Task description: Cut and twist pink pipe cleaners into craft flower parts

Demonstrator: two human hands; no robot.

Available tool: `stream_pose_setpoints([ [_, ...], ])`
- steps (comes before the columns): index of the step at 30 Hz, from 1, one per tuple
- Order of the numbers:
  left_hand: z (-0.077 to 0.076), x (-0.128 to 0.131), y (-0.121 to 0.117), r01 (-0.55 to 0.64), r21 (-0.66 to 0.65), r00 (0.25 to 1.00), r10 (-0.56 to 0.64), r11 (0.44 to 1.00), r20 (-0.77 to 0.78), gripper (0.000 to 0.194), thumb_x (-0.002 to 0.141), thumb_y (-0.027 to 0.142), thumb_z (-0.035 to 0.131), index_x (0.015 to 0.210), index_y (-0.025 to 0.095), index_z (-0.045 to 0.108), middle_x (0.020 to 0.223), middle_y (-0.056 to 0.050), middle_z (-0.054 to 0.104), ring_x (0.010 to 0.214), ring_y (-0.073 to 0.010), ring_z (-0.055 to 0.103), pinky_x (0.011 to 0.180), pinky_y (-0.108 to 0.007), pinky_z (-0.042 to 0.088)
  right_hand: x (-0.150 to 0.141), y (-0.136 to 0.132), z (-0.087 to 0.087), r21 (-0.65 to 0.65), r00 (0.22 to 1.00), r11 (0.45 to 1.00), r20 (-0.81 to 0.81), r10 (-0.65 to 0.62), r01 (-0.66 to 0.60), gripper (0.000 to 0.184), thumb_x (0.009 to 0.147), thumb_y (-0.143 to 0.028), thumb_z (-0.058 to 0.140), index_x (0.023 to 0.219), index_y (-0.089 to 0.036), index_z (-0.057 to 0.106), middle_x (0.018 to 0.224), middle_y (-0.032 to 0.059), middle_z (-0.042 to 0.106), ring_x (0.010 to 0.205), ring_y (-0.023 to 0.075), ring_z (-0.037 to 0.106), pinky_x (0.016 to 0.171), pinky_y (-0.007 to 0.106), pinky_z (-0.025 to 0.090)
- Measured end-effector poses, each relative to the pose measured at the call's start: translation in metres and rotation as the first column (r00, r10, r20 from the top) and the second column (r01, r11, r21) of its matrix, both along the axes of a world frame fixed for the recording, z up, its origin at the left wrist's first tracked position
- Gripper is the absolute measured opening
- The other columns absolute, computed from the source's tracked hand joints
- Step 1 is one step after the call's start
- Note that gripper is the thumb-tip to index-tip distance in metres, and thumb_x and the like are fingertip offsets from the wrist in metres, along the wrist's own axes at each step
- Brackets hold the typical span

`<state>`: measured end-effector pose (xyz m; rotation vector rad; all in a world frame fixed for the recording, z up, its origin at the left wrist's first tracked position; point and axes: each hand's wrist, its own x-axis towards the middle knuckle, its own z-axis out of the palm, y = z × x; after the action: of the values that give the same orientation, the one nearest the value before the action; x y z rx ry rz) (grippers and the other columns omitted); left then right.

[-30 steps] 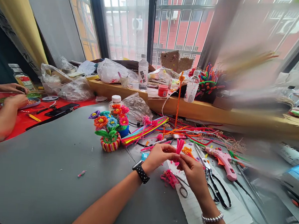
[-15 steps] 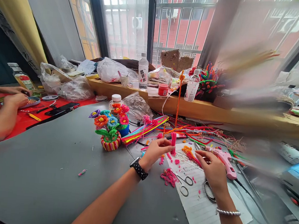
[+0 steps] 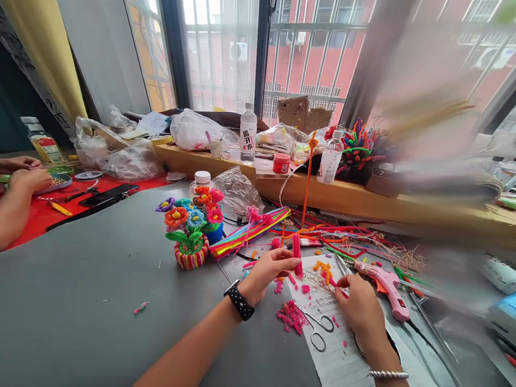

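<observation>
My left hand (image 3: 269, 273), with a black watch (image 3: 239, 300), pinches an upright bundle of pink pipe cleaner pieces (image 3: 296, 254). My right hand (image 3: 361, 305) is closed at the fingertips low over the paper (image 3: 337, 369); a pink bit shows at the tips, but what they hold is not clear. Orange pipe cleaner pieces (image 3: 323, 268) lie just beyond those fingers. Between the hands are small scissors (image 3: 318, 331) and a heap of pink fuzzy scraps (image 3: 292, 317). A pink glue gun (image 3: 389, 289) rests right of my right hand, beside a metal tool (image 3: 342, 264).
A small pot of pipe cleaner flowers (image 3: 190, 254) stands left of a bundle of coloured stems (image 3: 250, 232). One orange stem (image 3: 308, 180) rises upright. Bottles (image 3: 247, 133) line the ledge (image 3: 285, 187). Another person's hands (image 3: 29, 176) work over a red cloth (image 3: 20, 221) at far left.
My right hand has come lower and slightly left, its fingers closer together near the orange pieces. My left hand still holds the pink bundle, now tilted a little and lower.
</observation>
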<state>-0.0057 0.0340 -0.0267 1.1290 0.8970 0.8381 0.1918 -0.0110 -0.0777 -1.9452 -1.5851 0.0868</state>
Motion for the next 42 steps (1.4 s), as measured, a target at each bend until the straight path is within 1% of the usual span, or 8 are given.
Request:
stream_pose_setpoints([
  [7,0.0,0.001,0.0,-0.004,-0.008,1.0,0.004,1.0,0.016,0.031,0.056,0.038,0.068,0.07,0.014,0.056,0.07,-0.001,0.058,0.063,-0.0089,0.052,0.063,-0.022,0.036,-0.003,-0.002,0.009,0.033,0.971,0.999,-0.235,0.048,-0.042,0.015,0.068,-0.029,0.049,0.075,-0.019,0.056,0.072,0.0067,0.063,0.069,0.0233,0.056,0.064,0.034,0.04],
  [13,-0.003,0.001,0.001,0.002,0.005,1.0,-0.002,1.0,0.012,0.031,0.058,0.039,0.066,0.073,0.013,0.055,0.074,-0.003,0.059,0.066,-0.0099,0.053,0.064,-0.023,0.037,-0.007,-0.002,0.017,0.038,0.859,0.985,-0.485,0.166,-0.17,0.028,0.072,-0.04,0.052,0.082,-0.016,0.061,0.067,0.0057,0.065,0.062,0.0195,0.059,0.056,0.029,0.044],
  [15,-0.004,0.001,0.002,0.002,0.038,1.0,-0.001,0.999,-0.01,0.031,0.06,0.04,0.065,0.072,0.013,0.054,0.073,-0.003,0.059,0.065,-0.01,0.053,0.062,-0.022,0.036,-0.009,-0.002,0.018,0.048,0.787,0.981,-0.589,0.182,-0.19,0.031,0.071,-0.041,0.055,0.085,-0.015,0.062,0.067,0.0051,0.065,0.057,0.0168,0.056,0.051,0.026,0.043],
  [19,-0.004,0.002,0.002,-0.029,0.122,0.998,0.036,0.992,-0.055,0.028,0.061,0.039,0.063,0.068,0.014,0.052,0.063,0.001,0.054,0.058,-0.0087,0.048,0.057,-0.022,0.035,-0.011,-0.003,0.02,0.073,0.552,0.978,-0.816,0.171,-0.194,0.029,0.063,-0.037,0.066,0.083,-0.016,0.064,0.07,0.0032,0.065,0.056,0.0131,0.052,0.054,0.025,0.043],
  [24,-0.001,0.003,0.0,-0.045,0.157,0.996,0.056,0.987,-0.065,0.026,0.061,0.035,0.064,0.069,0.014,0.053,0.064,0.002,0.053,0.059,-0.0081,0.047,0.057,-0.021,0.034,-0.015,-0.006,0.022,0.084,0.453,0.97,-0.873,0.182,-0.229,0.026,0.062,-0.035,0.068,0.081,-0.017,0.065,0.074,0.0037,0.066,0.064,0.0151,0.057,0.061,0.027,0.046],
  [33,-0.001,0.005,-0.003,0.209,0.076,0.976,-0.213,0.975,0.053,0.027,0.058,0.033,0.068,0.069,0.012,0.056,0.07,-0.003,0.059,0.066,-0.0119,0.055,0.068,-0.027,0.04,-0.024,-0.006,0.024,0.144,0.593,0.937,-0.74,0.316,-0.32,0.023,0.069,-0.037,0.062,0.082,-0.018,0.063,0.076,0.0036,0.066,0.066,0.0171,0.06,0.062,0.027,0.048],
  [38,0.001,0.004,-0.003,0.154,0.068,0.985,-0.159,0.986,0.071,0.026,0.059,0.033,0.068,0.07,0.012,0.057,0.069,-0.003,0.059,0.065,-0.0112,0.054,0.071,-0.028,0.041,-0.025,-0.005,0.021,0.105,0.733,0.942,-0.602,0.316,-0.32,0.024,0.069,-0.041,0.06,0.077,-0.019,0.065,0.071,0.0045,0.067,0.065,0.0203,0.061,0.063,0.031,0.048],
  [42,0.002,0.003,-0.002,0.036,0.076,0.999,-0.037,0.996,0.017,0.025,0.058,0.034,0.067,0.068,0.013,0.057,0.069,0.0,0.055,0.066,-0.0098,0.053,0.071,-0.026,0.04,-0.022,-0.005,0.019,0.135,0.793,0.965,-0.551,0.261,-0.224,0.025,0.068,-0.042,0.06,0.073,-0.018,0.066,0.077,0.0066,0.066,0.069,0.0212,0.06,0.062,0.03,0.047],
])
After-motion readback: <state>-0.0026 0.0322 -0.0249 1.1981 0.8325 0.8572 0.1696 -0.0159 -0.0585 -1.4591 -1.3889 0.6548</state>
